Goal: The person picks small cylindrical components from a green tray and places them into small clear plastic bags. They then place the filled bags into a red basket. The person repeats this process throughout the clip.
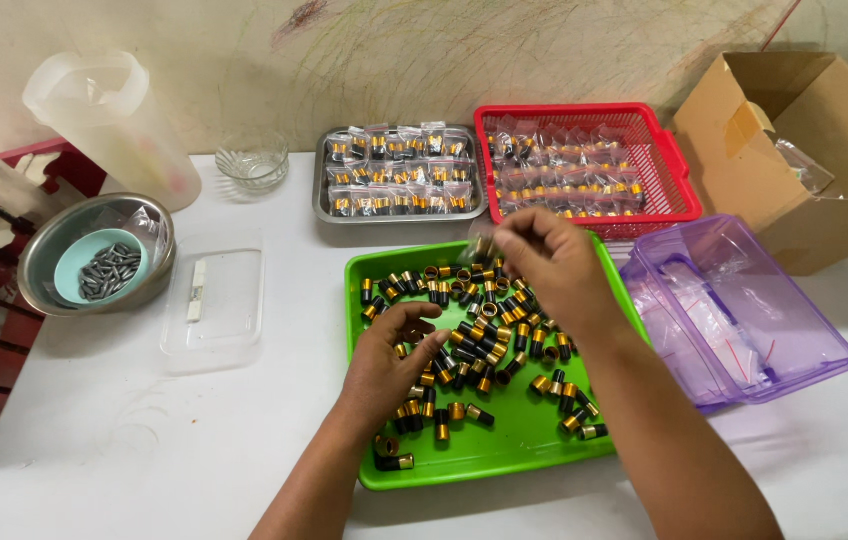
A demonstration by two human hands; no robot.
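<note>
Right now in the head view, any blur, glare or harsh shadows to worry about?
Head view: light is soft and even, with only faint shadows under the forearms on the white table. The right hand is slightly motion-blurred at its fingers. Mild sheen on the purple box and clear lid. The green tray parts are sharp.

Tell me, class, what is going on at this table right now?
A person works over a green tray strewn with small black-and-gold cylinders. The left hand rests among the cylinders, fingers curled over a few. The right hand is raised above the tray's far edge, pinching what looks like a small clear bag. Behind the tray, a metal tray and a red basket hold filled bags.
</note>
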